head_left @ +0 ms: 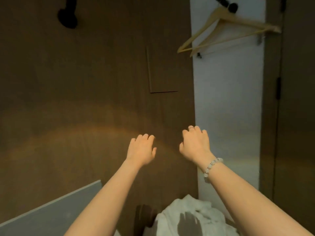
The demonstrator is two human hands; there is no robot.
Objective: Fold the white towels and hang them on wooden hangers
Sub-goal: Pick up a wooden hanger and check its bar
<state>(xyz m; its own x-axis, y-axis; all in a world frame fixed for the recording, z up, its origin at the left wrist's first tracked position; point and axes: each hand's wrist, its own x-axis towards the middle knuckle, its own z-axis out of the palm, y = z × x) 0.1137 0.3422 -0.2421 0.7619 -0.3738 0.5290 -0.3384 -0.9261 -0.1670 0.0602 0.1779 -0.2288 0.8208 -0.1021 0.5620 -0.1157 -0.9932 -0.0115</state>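
1. Head view: both arms reach forward in front of a brown wooden wall [85, 82], with the hands held side by side but apart, touching nothing.
2. The left hand [142, 149] is seen from the back, fingers loosely bent forward and thumb out to the side. It holds nothing.
3. The right hand [196, 143] is slightly higher, its fingers loosely curled away from the camera, and it is also empty. It has a ring [191, 127] on one finger and a pale beaded bracelet [212, 166] on the wrist.
4. The white towels [190, 217] lie in a crumpled heap at the bottom edge, below and between the forearms, well apart from both hands.
5. Two wooden hangers [228, 29] hang bare at the top right from a black rod [225, 2], in front of a white wall strip [228, 99].
6. A grey surface [51, 210] slants across the lower left corner.
7. A black fitting [68, 16] sits on the wooden wall at the upper left. It is too blurred to identify.
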